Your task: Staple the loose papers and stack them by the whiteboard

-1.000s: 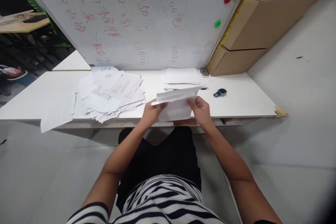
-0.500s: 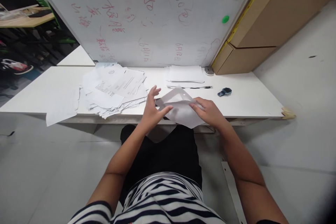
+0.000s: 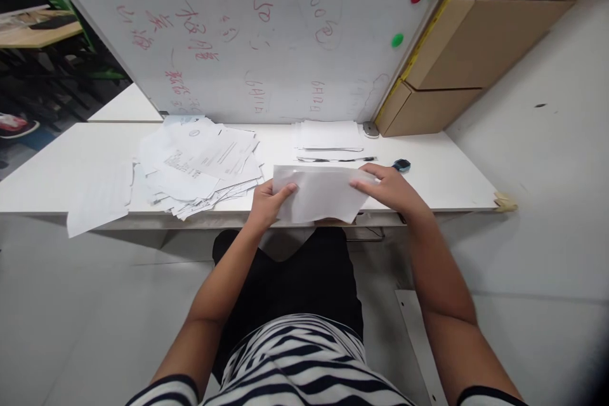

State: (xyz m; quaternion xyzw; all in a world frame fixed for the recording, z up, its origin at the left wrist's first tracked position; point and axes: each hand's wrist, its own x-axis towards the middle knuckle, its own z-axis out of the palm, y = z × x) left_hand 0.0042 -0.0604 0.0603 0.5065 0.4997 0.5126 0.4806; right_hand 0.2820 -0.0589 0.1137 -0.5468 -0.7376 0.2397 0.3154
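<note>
A white sheet of paper [image 3: 323, 195], folded over along its far edge, is held up at the front edge of the desk. My left hand [image 3: 269, 205] pinches its left end, thumb on top and fingers behind. At the right end my right hand [image 3: 387, 187] grips the same paper between thumb and fingers. Beyond it lie a neat stack of white paper [image 3: 329, 134] and a thin dark pen-like stick [image 3: 337, 159]. A dark wristwatch [image 3: 402, 165] rests just past my right hand.
A messy pile of printed papers [image 3: 200, 158] covers the left of the white desk [image 3: 464, 187], with one sheet [image 3: 99, 200] hanging over the front edge. A whiteboard [image 3: 280, 70] stands behind. Cardboard boxes [image 3: 431, 108] are stacked at the right, near a grey round object [image 3: 370, 129].
My left hand has closed from spread fingers onto the paper's left end. The paper has gone from a tilted, loosely bent shape to a wide folded strip. The view has shifted slightly.
</note>
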